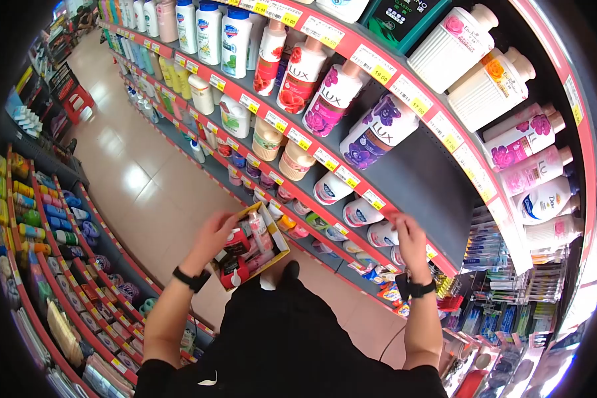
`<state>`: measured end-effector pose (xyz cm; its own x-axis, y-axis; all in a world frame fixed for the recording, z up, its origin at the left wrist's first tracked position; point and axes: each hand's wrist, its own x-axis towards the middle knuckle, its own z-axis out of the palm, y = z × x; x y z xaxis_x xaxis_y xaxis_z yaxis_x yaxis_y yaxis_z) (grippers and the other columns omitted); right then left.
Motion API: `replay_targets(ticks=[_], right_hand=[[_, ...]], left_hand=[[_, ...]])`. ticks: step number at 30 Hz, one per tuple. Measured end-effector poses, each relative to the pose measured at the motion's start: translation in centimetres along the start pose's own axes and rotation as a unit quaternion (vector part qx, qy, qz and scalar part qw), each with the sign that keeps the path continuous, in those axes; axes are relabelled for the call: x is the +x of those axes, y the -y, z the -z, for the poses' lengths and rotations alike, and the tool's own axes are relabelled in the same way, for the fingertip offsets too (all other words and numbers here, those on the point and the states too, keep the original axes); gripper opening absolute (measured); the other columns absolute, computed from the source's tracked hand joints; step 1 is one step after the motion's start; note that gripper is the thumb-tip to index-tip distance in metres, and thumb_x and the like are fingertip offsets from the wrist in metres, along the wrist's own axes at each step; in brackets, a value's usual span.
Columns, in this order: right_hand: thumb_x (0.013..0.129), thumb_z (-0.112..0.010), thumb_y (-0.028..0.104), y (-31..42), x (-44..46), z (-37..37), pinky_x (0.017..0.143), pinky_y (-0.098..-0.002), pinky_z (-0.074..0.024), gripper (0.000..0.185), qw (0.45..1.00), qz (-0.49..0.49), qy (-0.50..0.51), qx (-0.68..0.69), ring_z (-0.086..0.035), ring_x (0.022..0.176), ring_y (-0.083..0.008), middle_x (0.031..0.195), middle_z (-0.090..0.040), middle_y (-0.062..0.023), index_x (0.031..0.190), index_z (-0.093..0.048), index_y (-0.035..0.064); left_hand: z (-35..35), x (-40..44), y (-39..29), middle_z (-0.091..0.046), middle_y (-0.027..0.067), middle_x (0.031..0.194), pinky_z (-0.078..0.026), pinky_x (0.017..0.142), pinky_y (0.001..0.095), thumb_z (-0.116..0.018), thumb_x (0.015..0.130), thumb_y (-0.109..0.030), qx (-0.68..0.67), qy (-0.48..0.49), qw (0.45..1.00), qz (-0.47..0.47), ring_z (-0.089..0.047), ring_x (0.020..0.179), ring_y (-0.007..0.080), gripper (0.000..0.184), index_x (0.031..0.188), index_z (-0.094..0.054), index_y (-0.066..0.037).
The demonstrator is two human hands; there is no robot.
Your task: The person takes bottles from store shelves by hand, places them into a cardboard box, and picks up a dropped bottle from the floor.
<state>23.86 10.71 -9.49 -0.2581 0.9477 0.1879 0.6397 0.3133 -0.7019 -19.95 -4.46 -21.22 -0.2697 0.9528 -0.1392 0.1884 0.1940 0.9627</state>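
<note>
My left hand [213,240] is over the near left side of an open yellow-edged cardboard box [284,255], its fingers stretched and slightly blurred, with nothing visible in them. Inside the box lie red pump bottles [234,270] and pink bottles [259,229]. The box is low, close to my feet. My right hand [411,240] is at the red front edge of the shelf, fingers loosely bent and apart, holding nothing that I can see. Nearest to it is a white bottle [380,233] on the shelf below. A purple-and-white Lux bottle [378,132] stands beyond it, beside a dark stretch of shelf [418,176].
Shelves of shampoo and body wash curve along my right, with red price-tag rails [325,156]. White ribbed bottles [452,48] stand on the upper shelf. Toothbrush packs [487,242] hang at the right. Low shelves of goods [60,219] line the left, across the tiled aisle [136,162].
</note>
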Motion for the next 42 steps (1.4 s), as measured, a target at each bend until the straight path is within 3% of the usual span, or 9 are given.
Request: replay_targets(ticks=[6, 9, 12, 13, 26, 29, 30, 35, 42], right_hand=[[0.101, -0.065, 0.014, 5.0, 9.1, -0.4, 0.074, -0.0236, -0.0472, 0.030, 0.997, 0.033, -0.006, 0.071, -0.055, 0.081, -0.0071, 0.102, -0.069, -0.0033, 0.128, -0.066, 0.0009], [0.089, -0.079, 0.020, 6.3, 11.2, -1.2, 0.076, -0.0264, -0.0513, 0.062, 0.994, 0.041, -0.009, 0.097, -0.058, 0.086, -0.0102, 0.127, -0.066, -0.0091, 0.143, -0.056, 0.0006], [0.085, -0.084, 0.025, 6.6, 12.4, -2.0, 0.070, -0.0282, -0.0517, 0.074, 0.995, 0.044, -0.007, 0.090, -0.060, 0.077, -0.0126, 0.100, -0.070, -0.0089, 0.144, -0.052, -0.0055], [0.086, -0.082, 0.020, 6.8, 12.7, -2.1, 0.071, -0.0252, -0.0489, 0.069, 0.995, 0.047, 0.010, 0.090, -0.056, 0.078, -0.0081, 0.129, -0.065, -0.0096, 0.144, -0.051, -0.0019], [0.084, -0.082, 0.012, 6.3, 12.4, -2.2, 0.067, -0.0300, -0.0535, 0.063, 0.987, 0.103, 0.032, 0.123, -0.063, 0.067, -0.0142, 0.095, -0.072, -0.0108, 0.139, -0.053, 0.0028], [0.085, -0.079, 0.002, 5.4, 11.8, -2.7, 0.071, -0.0298, -0.0551, 0.060, 0.970, 0.186, 0.059, 0.144, -0.067, 0.073, -0.0124, 0.107, -0.071, -0.0119, 0.140, -0.056, 0.0077], [0.081, -0.074, -0.003, 5.5, 11.5, -3.1, 0.075, -0.0330, -0.0578, 0.056, 0.965, 0.174, 0.060, 0.185, -0.073, 0.087, -0.0244, 0.122, -0.072, -0.0125, 0.133, -0.064, 0.0100], [0.081, -0.076, -0.005, 5.7, 11.0, -3.5, 0.105, -0.0375, -0.0515, 0.059, 0.940, 0.300, 0.066, 0.147, -0.061, 0.131, -0.0281, 0.142, -0.062, -0.0165, 0.138, -0.061, 0.0024], [0.083, -0.078, -0.002, 10.3, 8.8, -3.5, 0.101, -0.0362, -0.0523, 0.052, 0.913, 0.309, 0.164, 0.211, -0.066, 0.121, -0.0253, 0.134, -0.066, -0.0143, 0.133, -0.063, -0.0003]], left_hand=[[-7.6, 7.0, -14.5, -0.068, 0.0125, 0.115, -0.054, 0.081, 0.0313, -0.065, 0.101, -0.013, -0.034, 0.113, 0.969, -0.215, -0.068, 0.095, 0.0187, 0.030, 0.128, -0.060, -0.002], [-10.9, 9.8, -18.5, -0.064, 0.0168, 0.127, -0.055, 0.083, 0.0333, -0.068, 0.097, -0.015, 0.026, 0.063, 0.955, -0.288, -0.068, 0.102, 0.0235, 0.048, 0.140, -0.052, -0.001], [-13.3, 11.7, -21.5, -0.058, 0.0206, 0.137, -0.054, 0.094, 0.0367, -0.072, 0.092, -0.018, 0.066, 0.024, 0.962, -0.264, -0.064, 0.117, 0.0295, 0.068, 0.149, -0.041, 0.002], [-14.2, 13.4, -20.6, -0.056, 0.0244, 0.140, -0.050, 0.103, 0.0397, -0.074, 0.089, -0.018, 0.092, -0.013, 0.934, -0.345, -0.059, 0.128, 0.0339, 0.076, 0.151, -0.036, 0.005], [-15.7, 13.0, -23.4, -0.064, 0.0134, 0.130, -0.050, 0.103, 0.0364, -0.081, 0.076, -0.001, -0.010, 0.039, 0.973, -0.229, -0.061, 0.125, 0.0221, 0.075, 0.142, -0.046, -0.001], [-16.0, 11.2, -22.5, -0.065, 0.0136, 0.124, -0.052, 0.099, 0.0378, -0.084, 0.077, -0.009, -0.001, -0.016, 0.970, -0.241, -0.064, 0.119, 0.0278, 0.066, 0.134, -0.051, -0.002], [-16.0, 10.2, -22.0, -0.064, 0.0151, 0.123, -0.052, 0.097, 0.0387, -0.085, 0.080, -0.015, 0.032, -0.035, 0.970, -0.240, -0.065, 0.117, 0.0309, 0.061, 0.131, -0.054, -0.003], [-16.2, 7.4, -20.2, -0.063, 0.0153, 0.127, -0.050, 0.102, 0.0421, -0.082, 0.080, -0.015, 0.069, -0.122, 0.920, -0.366, -0.062, 0.121, 0.0349, 0.054, 0.129, -0.059, -0.007], [-11.7, 2.2, -20.4, -0.062, 0.0123, 0.127, -0.050, 0.102, 0.0437, -0.084, 0.079, -0.015, 0.106, -0.113, 0.939, -0.307, -0.061, 0.121, 0.0354, 0.056, 0.129, -0.059, -0.008]])
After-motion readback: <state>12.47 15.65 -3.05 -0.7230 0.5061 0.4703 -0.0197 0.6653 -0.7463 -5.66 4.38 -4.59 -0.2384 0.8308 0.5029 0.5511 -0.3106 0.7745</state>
